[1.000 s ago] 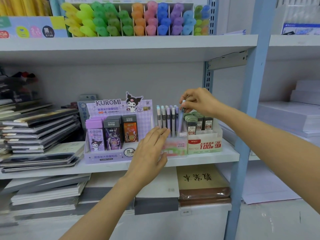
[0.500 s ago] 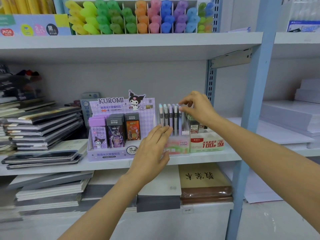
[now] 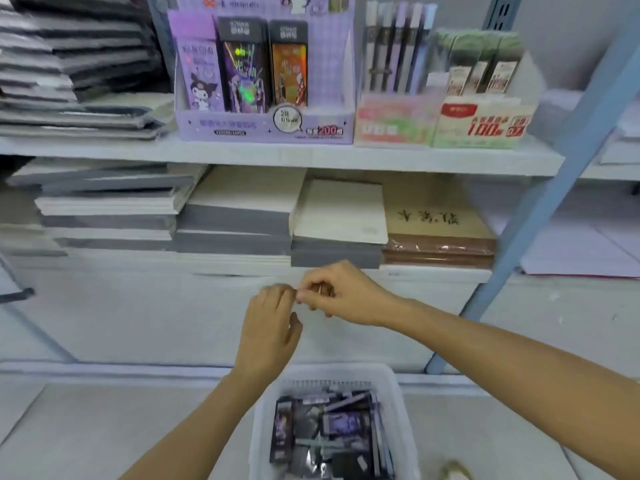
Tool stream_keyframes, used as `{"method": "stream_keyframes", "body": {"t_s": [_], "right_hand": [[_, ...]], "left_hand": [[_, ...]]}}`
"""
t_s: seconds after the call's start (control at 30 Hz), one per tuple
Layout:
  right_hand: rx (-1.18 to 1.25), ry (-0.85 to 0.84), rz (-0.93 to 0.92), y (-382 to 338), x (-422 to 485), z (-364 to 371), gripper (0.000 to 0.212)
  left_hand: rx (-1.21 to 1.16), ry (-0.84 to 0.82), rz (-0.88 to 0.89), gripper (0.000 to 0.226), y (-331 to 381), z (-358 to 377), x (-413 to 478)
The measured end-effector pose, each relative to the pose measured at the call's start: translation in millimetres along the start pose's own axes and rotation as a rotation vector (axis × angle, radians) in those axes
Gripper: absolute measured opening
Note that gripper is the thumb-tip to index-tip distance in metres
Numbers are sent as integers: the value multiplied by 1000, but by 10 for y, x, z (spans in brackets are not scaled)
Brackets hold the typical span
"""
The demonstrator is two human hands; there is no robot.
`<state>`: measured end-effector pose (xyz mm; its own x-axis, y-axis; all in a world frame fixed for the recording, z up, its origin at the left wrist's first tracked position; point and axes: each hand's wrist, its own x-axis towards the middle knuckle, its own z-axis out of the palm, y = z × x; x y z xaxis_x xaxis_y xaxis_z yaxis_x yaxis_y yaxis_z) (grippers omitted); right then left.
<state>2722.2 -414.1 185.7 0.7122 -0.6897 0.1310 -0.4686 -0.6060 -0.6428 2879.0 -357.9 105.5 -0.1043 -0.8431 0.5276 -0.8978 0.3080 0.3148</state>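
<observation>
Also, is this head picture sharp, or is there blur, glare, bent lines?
Head view: motion blur softens everything, the print on the purple display box barely readable; left hand and right hand smeared; a foil glint on the middle pack; the blue shelf post leans, likely wide-angle distortion.

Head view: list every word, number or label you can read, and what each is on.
"200" on the front of the purple display box.
"100" in red on the cream box.
"KUROMI", blurred, on the purple pack.
Brush-style characters on the brown notebook: not readable.
All other print: too blurred to read.
</observation>
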Motion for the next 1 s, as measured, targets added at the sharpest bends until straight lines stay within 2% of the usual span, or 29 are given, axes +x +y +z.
{"method": "stream_keyframes", "body": {"t_s": [0.1,0.2,0.3,0.37,0.47,0.63,0.87,1.0], "right_hand": [[-52,-289,187,590,-105,664,21],[-117,-553,338,1144,-348,1282,27],[-155,-680,477,1536,-730,1760,29],[-236,-738,531,1718,-970,1982,43],[-322,-661,528,1883,-1163,2173,52],[-227,-532,448,1917,-1184,2332,30],[-134,-534,453,1924,-1128,2379,18],[-86,-544,513,1954,-1156,2358,12]], "left_hand": [[20,-362,-180,25,-278,408,-647],[57,-645,-308,42,-508,804,-1342],[138,-851,-301,55,-570,1005,-1804],[141,-862,-280,57,-600,1085,-1938],[87,-808,-308,55,-616,1138,-2004],[130,-827,-322,52,-611,1228,-2070],[78,-757,-346,47,-594,1258,-2075],[89,-784,-350,46,-606,1240,-2070]]}}
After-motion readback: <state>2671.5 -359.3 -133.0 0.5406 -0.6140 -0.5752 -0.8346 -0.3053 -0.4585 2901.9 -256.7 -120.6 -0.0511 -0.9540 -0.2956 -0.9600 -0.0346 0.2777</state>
